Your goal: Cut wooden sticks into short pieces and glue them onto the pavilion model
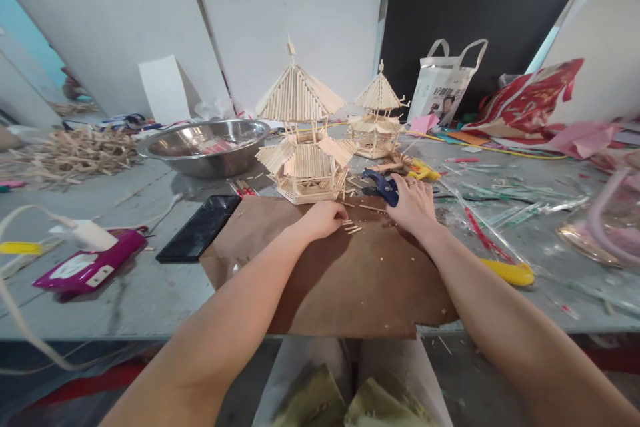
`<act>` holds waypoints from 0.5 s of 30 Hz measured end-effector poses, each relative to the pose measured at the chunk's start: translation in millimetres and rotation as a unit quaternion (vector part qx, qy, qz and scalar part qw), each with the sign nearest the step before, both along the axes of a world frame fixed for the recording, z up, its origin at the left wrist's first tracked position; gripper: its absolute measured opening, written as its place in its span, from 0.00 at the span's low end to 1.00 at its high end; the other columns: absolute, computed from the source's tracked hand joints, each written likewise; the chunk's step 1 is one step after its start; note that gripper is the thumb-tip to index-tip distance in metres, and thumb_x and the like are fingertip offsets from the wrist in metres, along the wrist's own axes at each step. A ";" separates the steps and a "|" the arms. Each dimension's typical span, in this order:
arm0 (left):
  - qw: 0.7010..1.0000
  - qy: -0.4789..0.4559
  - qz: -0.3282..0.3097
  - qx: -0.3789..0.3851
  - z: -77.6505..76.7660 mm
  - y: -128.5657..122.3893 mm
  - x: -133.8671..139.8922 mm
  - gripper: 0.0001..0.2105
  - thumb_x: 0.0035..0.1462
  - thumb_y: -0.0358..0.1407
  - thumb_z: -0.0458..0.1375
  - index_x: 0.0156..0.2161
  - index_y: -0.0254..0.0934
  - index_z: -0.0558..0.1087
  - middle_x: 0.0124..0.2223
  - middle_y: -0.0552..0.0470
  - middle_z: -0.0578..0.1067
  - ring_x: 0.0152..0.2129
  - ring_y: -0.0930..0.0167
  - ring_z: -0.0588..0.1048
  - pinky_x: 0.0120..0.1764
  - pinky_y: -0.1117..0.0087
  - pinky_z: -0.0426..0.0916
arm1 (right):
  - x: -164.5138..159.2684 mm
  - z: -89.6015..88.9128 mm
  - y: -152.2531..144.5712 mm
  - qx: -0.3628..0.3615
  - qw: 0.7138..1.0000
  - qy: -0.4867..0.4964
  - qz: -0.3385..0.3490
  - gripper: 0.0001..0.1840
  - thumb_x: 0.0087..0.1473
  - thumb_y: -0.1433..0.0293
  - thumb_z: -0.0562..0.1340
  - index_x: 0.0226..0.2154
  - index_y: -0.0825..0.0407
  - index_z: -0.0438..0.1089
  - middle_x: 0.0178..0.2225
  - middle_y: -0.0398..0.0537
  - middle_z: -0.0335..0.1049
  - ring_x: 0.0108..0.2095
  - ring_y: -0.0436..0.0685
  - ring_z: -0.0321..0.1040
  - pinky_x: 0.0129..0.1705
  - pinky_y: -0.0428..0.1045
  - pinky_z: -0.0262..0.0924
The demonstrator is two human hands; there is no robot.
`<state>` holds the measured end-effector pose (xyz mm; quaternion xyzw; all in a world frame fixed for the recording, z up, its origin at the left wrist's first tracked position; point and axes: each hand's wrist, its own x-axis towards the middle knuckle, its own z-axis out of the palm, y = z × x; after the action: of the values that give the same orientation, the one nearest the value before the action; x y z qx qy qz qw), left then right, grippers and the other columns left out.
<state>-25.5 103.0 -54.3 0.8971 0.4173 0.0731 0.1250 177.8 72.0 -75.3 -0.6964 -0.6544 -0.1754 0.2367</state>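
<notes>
My left hand [326, 219] rests on a brown sheet [350, 280], fingers curled together; whatever is between them is hidden. Several short cut sticks [354, 227] lie beside its fingertips. Just behind stands a pavilion model [300, 153] of thin wooden sticks, with two roof tiers and a pointed top. My right hand [414, 205] is closed around a blue-handled tool [383, 187] that looks like pliers, at the sheet's far right edge. A yellow-handled tool [423, 170] lies beyond that hand.
A second stick pavilion [377, 113] stands further back. Left are a steel bowl [205, 147], a stick pile [80, 153], a black phone [200, 228] and a purple power strip [93, 263]. Clear plastic strips [520, 203] and a yellow-handled knife [507, 272] lie right.
</notes>
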 end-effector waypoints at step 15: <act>0.999 0.009 0.011 0.045 -4.1 6.0 -5.9 0.17 0.44 0.25 0.47 0.40 0.35 0.71 0.36 0.50 0.74 0.34 0.71 0.71 0.38 0.73 0.63 | 1.1 0.4 0.1 -0.003 1.000 0.001 -0.004 0.30 0.39 0.67 0.56 0.48 0.54 0.57 0.41 0.56 0.63 0.42 0.64 0.57 0.45 0.56 0.43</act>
<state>-31.5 109.0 -58.4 0.8977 0.4249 0.0853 0.0797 178.9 72.1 -74.9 -0.7000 -0.6518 -0.1734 0.2349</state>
